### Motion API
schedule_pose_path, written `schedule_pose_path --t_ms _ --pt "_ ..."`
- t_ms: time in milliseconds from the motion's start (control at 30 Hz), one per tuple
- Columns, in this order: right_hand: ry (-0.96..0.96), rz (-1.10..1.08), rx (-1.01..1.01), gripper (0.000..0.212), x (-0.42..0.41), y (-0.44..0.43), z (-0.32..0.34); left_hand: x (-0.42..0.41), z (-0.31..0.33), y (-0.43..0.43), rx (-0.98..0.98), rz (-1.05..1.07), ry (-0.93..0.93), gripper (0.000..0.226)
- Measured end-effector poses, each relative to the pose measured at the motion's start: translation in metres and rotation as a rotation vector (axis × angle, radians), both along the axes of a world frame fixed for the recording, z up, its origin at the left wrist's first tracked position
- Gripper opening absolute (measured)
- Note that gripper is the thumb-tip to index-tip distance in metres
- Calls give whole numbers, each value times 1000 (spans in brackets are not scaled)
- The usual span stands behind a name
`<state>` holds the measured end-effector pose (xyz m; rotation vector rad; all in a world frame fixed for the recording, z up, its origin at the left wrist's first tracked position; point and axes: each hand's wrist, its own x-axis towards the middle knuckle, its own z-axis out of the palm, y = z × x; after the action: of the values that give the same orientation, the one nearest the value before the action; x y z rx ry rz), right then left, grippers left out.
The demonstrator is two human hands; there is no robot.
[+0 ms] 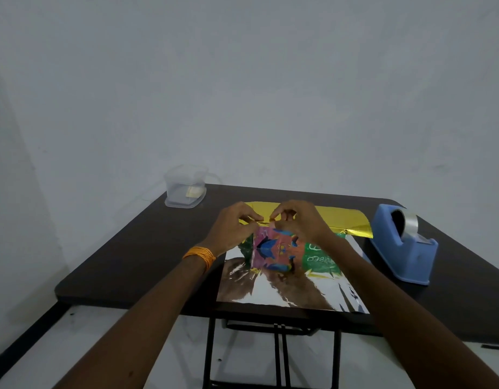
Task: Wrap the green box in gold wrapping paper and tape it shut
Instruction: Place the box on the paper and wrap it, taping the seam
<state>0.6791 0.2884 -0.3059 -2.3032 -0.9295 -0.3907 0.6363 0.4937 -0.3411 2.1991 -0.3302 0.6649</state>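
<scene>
The green box (pixel 318 256), with a pink and blue picture on its near face, stands on the wrapping paper (pixel 282 293) in the middle of the dark table. The paper lies silver side up toward me; its gold side (pixel 344 220) shows where the far edge is folded up over the box top. My left hand (pixel 233 228) and my right hand (pixel 300 223) sit side by side at the box's top far edge, each pinching the folded gold edge between thumb and fingertips. The box's top is mostly hidden by my hands.
A blue tape dispenser (pixel 402 248) with a roll of clear tape stands at the table's right side. A clear plastic container (pixel 185 186) sits at the far left corner. The table's (pixel 136 248) front edge lies just under the paper's near edge.
</scene>
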Motion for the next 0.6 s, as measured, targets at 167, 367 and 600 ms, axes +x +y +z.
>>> schedule_pose_path --t_ms 167,367,600 --pt "15 20 7 15 4 -2 -4 0 -1 -8 47 36 -22 20" --pt "81 -3 36 18 5 1 -4 4 0 -8 59 15 -29 19" --pt "144 21 -5 34 6 -2 -2 2 3 -5 94 6 21 24"
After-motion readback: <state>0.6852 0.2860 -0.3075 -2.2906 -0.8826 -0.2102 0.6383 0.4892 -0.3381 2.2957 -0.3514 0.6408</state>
